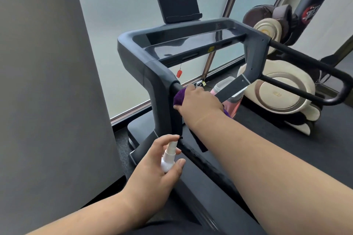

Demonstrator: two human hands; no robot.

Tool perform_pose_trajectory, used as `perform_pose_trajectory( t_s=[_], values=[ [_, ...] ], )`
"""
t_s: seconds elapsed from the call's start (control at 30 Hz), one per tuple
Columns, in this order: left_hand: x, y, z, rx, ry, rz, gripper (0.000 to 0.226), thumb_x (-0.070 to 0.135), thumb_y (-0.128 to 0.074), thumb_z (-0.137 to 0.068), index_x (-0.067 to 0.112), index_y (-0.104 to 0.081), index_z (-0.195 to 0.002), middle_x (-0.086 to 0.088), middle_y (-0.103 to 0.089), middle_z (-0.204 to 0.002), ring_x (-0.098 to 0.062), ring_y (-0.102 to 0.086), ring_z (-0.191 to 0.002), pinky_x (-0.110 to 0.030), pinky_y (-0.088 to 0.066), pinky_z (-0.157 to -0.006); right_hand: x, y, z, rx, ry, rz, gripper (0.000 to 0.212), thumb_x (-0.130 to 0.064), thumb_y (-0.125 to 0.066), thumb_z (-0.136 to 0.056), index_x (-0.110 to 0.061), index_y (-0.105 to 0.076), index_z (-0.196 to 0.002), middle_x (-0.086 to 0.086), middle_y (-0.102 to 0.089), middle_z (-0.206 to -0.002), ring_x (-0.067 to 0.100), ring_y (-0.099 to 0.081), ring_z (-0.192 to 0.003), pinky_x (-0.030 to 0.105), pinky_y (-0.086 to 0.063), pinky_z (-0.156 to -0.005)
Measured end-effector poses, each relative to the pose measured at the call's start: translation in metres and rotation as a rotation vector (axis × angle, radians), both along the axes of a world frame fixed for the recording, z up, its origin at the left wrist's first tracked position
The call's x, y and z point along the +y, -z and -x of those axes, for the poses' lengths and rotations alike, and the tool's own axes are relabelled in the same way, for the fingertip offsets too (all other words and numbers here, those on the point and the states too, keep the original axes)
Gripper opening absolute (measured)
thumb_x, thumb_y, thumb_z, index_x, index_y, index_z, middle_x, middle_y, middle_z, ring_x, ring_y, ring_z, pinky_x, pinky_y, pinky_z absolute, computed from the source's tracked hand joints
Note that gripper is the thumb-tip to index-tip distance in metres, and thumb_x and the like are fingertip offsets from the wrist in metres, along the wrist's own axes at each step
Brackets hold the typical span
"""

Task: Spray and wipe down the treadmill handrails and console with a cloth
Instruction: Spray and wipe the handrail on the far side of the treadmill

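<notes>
A dark grey treadmill stands ahead, with its glossy console (191, 46) across the top and a black tablet holder (175, 0) above it. My right hand (198, 101) grips a purple cloth (179, 96) wrapped round the upper end of the left handrail (176, 87), where it meets the frame. Lower down, my left hand (158, 166) holds a small white spray bottle (169, 156) upright, its nozzle close to the handrail's lower black bar. The right handrail (309, 66) runs out to the right, untouched.
A grey wall panel (47, 91) stands close on the left. Frosted windows (118, 25) fill the back. A cream and brown massage chair (277, 86) sits to the right of the treadmill. A red safety clip (179, 73) hangs under the console. A pink bottle (234, 103) stands behind my right hand.
</notes>
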State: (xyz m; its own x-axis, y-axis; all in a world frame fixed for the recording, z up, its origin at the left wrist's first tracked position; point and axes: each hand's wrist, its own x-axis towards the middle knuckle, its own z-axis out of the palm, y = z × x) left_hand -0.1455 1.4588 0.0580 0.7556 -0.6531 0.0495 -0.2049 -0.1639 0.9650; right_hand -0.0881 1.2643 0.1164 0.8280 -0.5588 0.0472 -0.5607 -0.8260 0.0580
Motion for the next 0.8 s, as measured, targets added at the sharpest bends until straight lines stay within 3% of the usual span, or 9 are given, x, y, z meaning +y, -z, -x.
perform_pose_trajectory(
  t_s=[0.17,0.4,0.53,0.67,0.8],
  values=[
    [0.008,0.005,-0.019,-0.02,0.034,0.007,0.049,0.027,-0.067,-0.088,0.06,-0.041,-0.115,0.024,-0.058,-0.105,-0.007,-0.059,-0.094,-0.01,-0.043,-0.077,0.006,-0.005,-0.039,0.017,-0.01,-0.03,0.07,-0.061,-0.057,-0.091,-0.009,-0.039,-0.134,0.015,-0.052,-0.129,0.039,-0.056,-0.117,0.043,-0.039,-0.072],
    [-0.005,0.006,-0.009,-0.025,0.145,0.001,0.049,0.028,-0.066,-0.087,0.062,-0.04,-0.113,0.029,-0.056,-0.106,-0.001,-0.057,-0.101,-0.008,-0.041,-0.078,0.002,-0.006,-0.019,-0.015,-0.002,-0.028,0.06,-0.064,-0.048,-0.093,-0.018,-0.042,-0.131,0.01,-0.056,-0.123,0.036,-0.059,-0.11,0.043,-0.042,-0.07],
    [-0.012,0.003,0.007,-0.036,0.231,0.012,0.052,0.022,-0.067,-0.088,0.06,-0.041,-0.112,0.028,-0.055,-0.107,0.002,-0.055,-0.105,-0.009,-0.041,-0.08,-0.003,-0.009,0.014,0.003,-0.003,-0.043,0.054,-0.061,-0.049,-0.094,-0.022,-0.043,-0.131,0.01,-0.056,-0.123,0.037,-0.058,-0.11,0.043,-0.044,-0.073],
    [-0.019,0.004,0.023,-0.031,0.276,0.003,0.05,0.027,-0.066,-0.088,0.061,-0.04,-0.113,0.028,-0.055,-0.106,-0.002,-0.058,-0.094,-0.011,-0.043,-0.074,-0.009,-0.011,0.066,-0.014,-0.01,-0.073,0.05,-0.06,-0.045,-0.096,-0.025,-0.043,-0.131,0.009,-0.055,-0.119,0.037,-0.057,-0.109,0.041,-0.039,-0.07],
    [-0.028,0.007,0.047,-0.078,0.318,-0.003,0.051,0.028,-0.066,-0.088,0.06,-0.039,-0.116,0.026,-0.056,-0.107,-0.006,-0.059,-0.09,-0.014,-0.045,-0.075,-0.014,-0.009,0.122,-0.026,-0.009,-0.042,0.051,-0.062,-0.041,-0.096,-0.03,-0.038,-0.136,0.008,-0.054,-0.12,0.036,-0.059,-0.107,0.041,-0.043,-0.071]
  ],
)
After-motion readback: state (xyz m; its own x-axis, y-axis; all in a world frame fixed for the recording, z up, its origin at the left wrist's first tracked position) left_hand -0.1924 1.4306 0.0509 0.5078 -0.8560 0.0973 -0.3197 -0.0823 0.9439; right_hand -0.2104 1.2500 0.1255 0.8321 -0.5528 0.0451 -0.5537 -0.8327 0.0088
